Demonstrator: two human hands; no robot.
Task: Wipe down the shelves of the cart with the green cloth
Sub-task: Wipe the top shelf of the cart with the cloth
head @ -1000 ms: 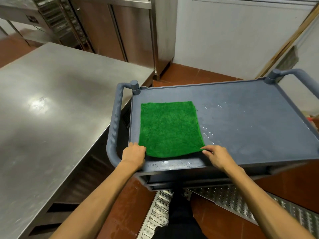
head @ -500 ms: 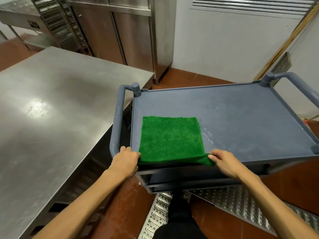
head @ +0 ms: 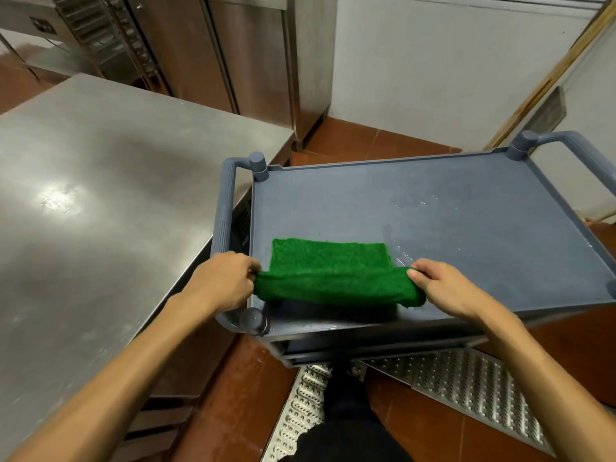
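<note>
My left hand (head: 221, 283) pinches the left near corner of the green cloth (head: 328, 271), fingers closed tight on the fabric. My right hand (head: 445, 286) grips the right near corner the same way, thumb and fingers shut on the fold. Between the two hands the near edge of the cloth is lifted and doubled over, sagging a little in the middle, while the far part lies flat on the top shelf (head: 450, 221) of the grey cart (head: 230, 208).

The shelf is a shallow tray with a raised rim; the cloth is the only thing in it, lying in its near left part. Wet streaks (head: 405, 255) glisten on the shelf just beside the cloth's right edge. A lower shelf (head: 350, 353) peeks out beneath the near rim; I cannot tell what it holds.

A steel bench (head: 100, 201) stands close along the cart's left side.
</note>
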